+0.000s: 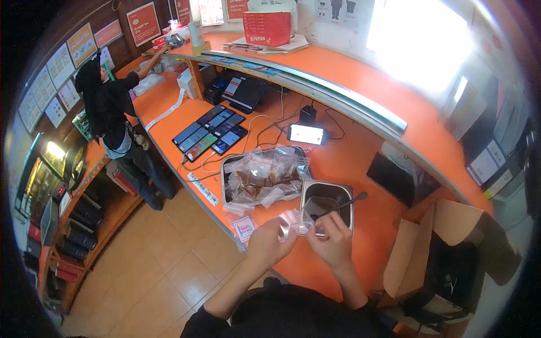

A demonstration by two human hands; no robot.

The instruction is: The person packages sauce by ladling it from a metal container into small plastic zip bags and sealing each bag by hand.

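Observation:
My left hand [271,241] is closed on the left side of a small clear plastic zip bag [305,226]. With bent fingers my right hand [332,241] pinches the same bag's right side. Just behind the hands sits a rectangular metal container [350,194] with dark contents. A black spoon [355,199] leans in it, its handle toward the upper right. To its left is a metal tray [225,169] heaped with clear bags of something brown [259,172]. A small bag with a blue-and-red print [244,227] lies by the counter's edge.
Several phones [208,132] and a lit phone [305,134] lie on the orange counter [360,158] among cables. An open cardboard box [414,248] stands at the right. A person in dark clothes [112,107] reaches across the counter at the far left.

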